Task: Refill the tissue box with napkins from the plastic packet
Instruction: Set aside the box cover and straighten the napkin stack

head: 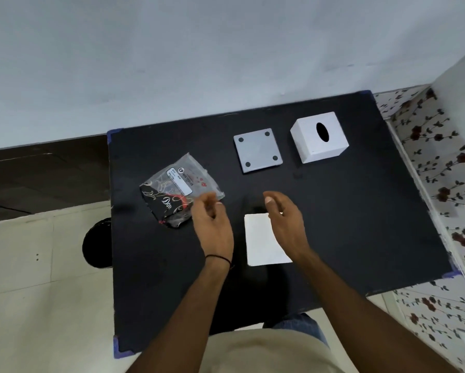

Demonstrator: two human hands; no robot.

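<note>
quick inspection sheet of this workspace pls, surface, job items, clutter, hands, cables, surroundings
surface: black table, blue tape on its corners
job's things: white tissue box at far right, oval slot showing; grey base plate lying apart to its left, four dark dots up; white napkin stack near the front; plastic packet to the left, crumpled and looking emptied
clutter: nothing seen
hands: left hand beside the packet, right hand over the napkin stack, both open and holding nothing
cables: nothing seen
surroundings: white wall behind, tiled floor at left with a round black object by the table edge, floral-patterned surface at right
</note>
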